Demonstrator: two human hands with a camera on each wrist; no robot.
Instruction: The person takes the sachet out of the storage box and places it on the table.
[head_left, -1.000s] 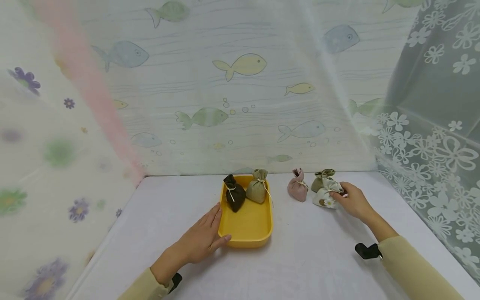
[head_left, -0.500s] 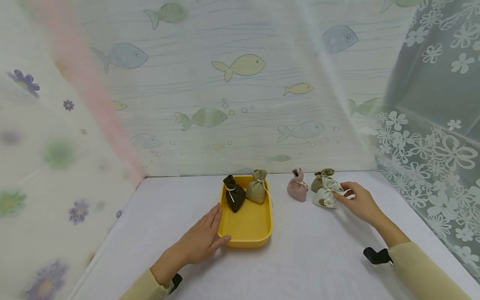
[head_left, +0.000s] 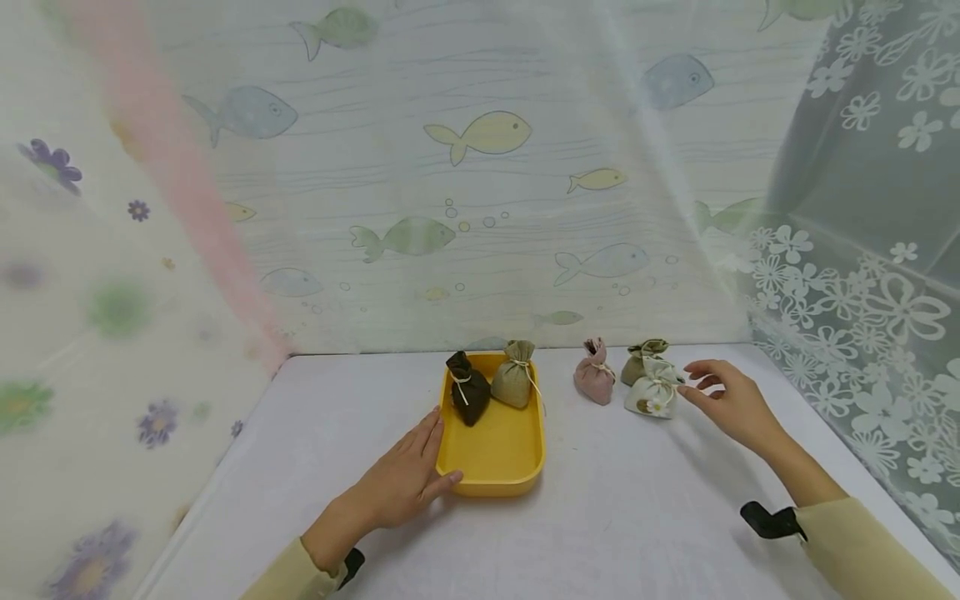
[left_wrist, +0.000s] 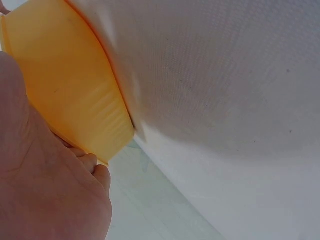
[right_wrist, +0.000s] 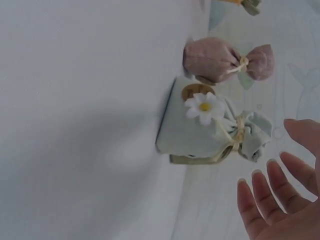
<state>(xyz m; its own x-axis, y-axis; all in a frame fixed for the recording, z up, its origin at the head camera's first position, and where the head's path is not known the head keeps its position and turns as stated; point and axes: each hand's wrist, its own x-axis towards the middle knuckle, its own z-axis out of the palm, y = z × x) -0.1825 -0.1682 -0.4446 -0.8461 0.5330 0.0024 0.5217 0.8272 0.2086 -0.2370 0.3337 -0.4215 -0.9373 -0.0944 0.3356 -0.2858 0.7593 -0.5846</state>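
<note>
My left hand (head_left: 401,479) rests along the left side of a yellow tray (head_left: 491,489), fingers straight and thumb near its front corner. In the left wrist view the fingers lie against the tray's outer wall (left_wrist: 75,75). Inside the tray are a black drawstring pouch (head_left: 471,396) and a tan drawstring pouch (head_left: 513,383). To the right, my right hand (head_left: 735,404) hovers beside a white drawstring pouch (right_wrist: 197,127) with a daisy on it, fingers spread and holding nothing. Behind that pouch stands an olive pouch (head_left: 636,367), partly hidden; a pink pouch (head_left: 595,379) is to their left.
A white cloth (head_left: 600,517) covers the table. Behind it hangs a curtain (head_left: 480,217) printed with fish, and a sheer floral curtain (head_left: 885,333) borders the right side.
My right hand has let go of the white pouch's neck and drawn back to the right, its fingers opening. The pouch stays standing. My left hand has kept its place on the tray.
</note>
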